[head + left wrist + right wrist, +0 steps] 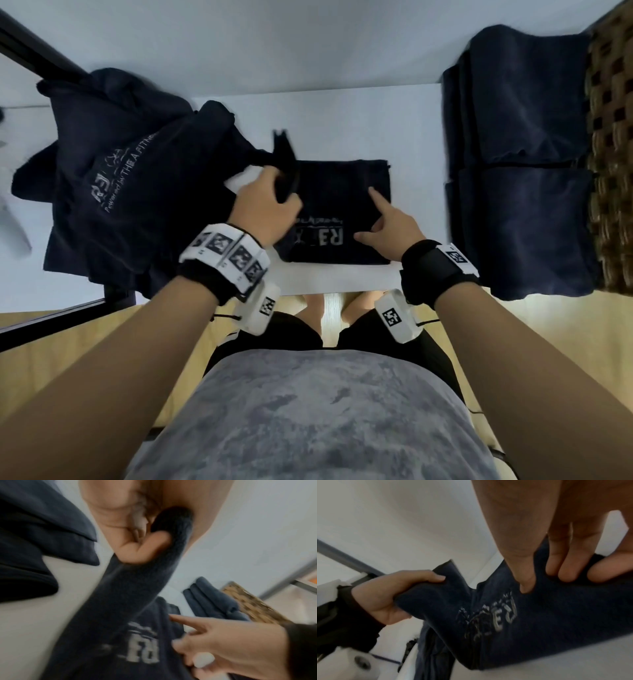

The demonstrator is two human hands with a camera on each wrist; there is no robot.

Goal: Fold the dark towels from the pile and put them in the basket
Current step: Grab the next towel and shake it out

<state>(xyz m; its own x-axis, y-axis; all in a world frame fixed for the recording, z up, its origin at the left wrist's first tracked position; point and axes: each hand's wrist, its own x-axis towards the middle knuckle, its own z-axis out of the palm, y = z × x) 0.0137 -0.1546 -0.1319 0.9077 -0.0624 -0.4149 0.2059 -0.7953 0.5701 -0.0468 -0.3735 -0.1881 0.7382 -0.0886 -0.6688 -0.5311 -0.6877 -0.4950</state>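
A dark navy towel (342,205) with white lettering lies part-folded on the white table (342,120), in the middle. My left hand (267,202) grips its left edge and holds that edge bunched and lifted off the table; the left wrist view shows the cloth (120,608) running out of the fist (137,547). My right hand (387,222) presses down on the towel's right part with the index finger straight. In the right wrist view its fingertips (525,586) dent the towel (556,622). An unfolded pile of dark towels (113,178) lies at the left.
A woven basket (609,154) stands at the right edge, with folded dark towels (524,102) stacked against it. A black frame bar (34,51) crosses the far left corner. The table's front edge (325,286) runs just in front of my wrists.
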